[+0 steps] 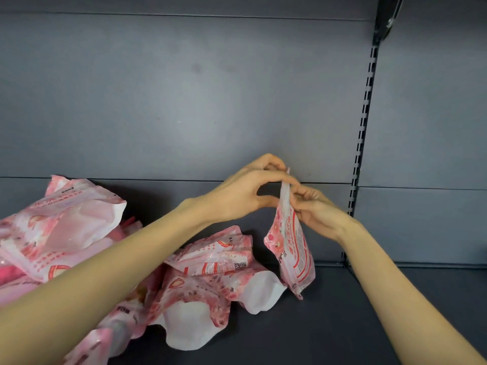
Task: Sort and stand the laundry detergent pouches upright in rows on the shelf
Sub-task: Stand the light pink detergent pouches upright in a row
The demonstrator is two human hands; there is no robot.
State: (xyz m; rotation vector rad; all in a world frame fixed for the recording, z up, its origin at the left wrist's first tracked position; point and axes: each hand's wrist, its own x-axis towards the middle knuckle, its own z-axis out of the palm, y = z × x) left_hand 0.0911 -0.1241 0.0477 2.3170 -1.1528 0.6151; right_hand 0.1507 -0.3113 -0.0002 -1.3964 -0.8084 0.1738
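— In the head view, what are we holding?
— Our left hand (pixel 245 191) and right hand (pixel 319 209) are together, both pinching the top of one pink pouch (pixel 292 248). It hangs tilted below them, its low end at the shelf (pixel 342 325).
— And the other pouches (pixel 205 272)?
— Heaped flat, left of our hands.

From my station, the raised pouch (pixel 292 246) reads as thin plastic film, smooth and glossy, with soft creases where it bends. The heaped pouches (pixel 205 262) are the same slick film; their white bottom gussets look duller than the printed faces. The shelf deck (pixel 342 325) and back panel (pixel 184 88) look like painted sheet metal, matt, the panel lightly smudged. The slotted upright (pixel 365 122) is dark metal with a faint sheen.
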